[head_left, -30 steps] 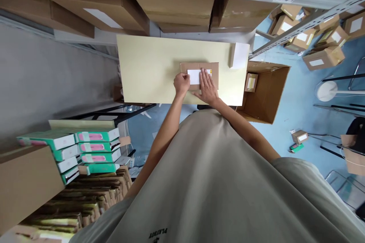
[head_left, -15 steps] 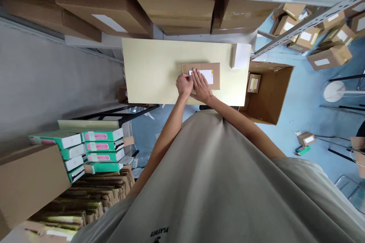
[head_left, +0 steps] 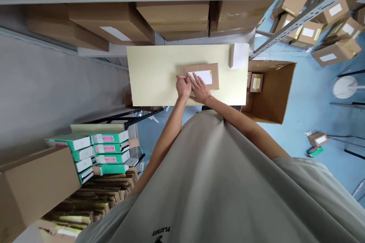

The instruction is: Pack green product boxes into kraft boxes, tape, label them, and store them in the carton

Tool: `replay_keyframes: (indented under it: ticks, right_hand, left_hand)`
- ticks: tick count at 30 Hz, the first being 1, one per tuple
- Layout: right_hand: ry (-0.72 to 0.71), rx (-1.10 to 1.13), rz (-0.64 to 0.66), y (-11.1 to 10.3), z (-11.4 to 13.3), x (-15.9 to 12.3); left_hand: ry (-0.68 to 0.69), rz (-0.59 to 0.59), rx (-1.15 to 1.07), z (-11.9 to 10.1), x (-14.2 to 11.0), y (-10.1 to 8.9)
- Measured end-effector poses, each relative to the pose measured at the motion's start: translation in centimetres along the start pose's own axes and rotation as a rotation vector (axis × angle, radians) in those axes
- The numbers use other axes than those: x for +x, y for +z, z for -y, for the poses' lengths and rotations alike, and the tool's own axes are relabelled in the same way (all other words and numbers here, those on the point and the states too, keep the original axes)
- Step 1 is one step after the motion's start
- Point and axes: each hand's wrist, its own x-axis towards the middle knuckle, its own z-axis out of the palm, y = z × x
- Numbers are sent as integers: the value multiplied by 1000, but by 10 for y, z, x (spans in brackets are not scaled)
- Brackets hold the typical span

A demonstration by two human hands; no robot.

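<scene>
A small brown cardboard box (head_left: 215,76) lies on the pale yellow tabletop (head_left: 154,76) in front of me, with a white shipping label (head_left: 204,76) bearing a yellow mark on its top. My right hand (head_left: 200,89) lies with outstretched fingers across the label's left part. Close beside it, my left hand (head_left: 183,86) is closed at the box's left end, by the label's edge. Whatever its fingertips pinch, if anything, is hidden.
A white stack of labels or paper (head_left: 239,56) is at the table's right end. Beside it stands an open carton (head_left: 276,91) with small boxes inside. Shelved cartons (head_left: 176,15) line the back. Green-and-white boxes (head_left: 110,148) and flattened cardboard (head_left: 99,197) are at lower left.
My right hand has slid slightly left and down over the label. My left hand remains at the box's left end. The whole view has shifted a little.
</scene>
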Motion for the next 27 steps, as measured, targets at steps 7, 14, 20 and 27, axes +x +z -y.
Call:
replay_keyframes:
  ticks: [7, 14, 20, 27]
  right_hand:
    - [11, 19, -39, -9, -30, -34]
    - [210, -3, -186, -16, -68, -92]
    - [485, 384, -327, 2, -93, -99]
    - [486, 667, -450, -4, -89, -100]
  left_hand:
    - [118, 21, 20, 13, -4, 8]
    - [152, -70, -37, 36, -13, 7]
    - [-80, -26, -223, 62, -37, -11]
    - [45, 65, -321, 55, -64, -13]
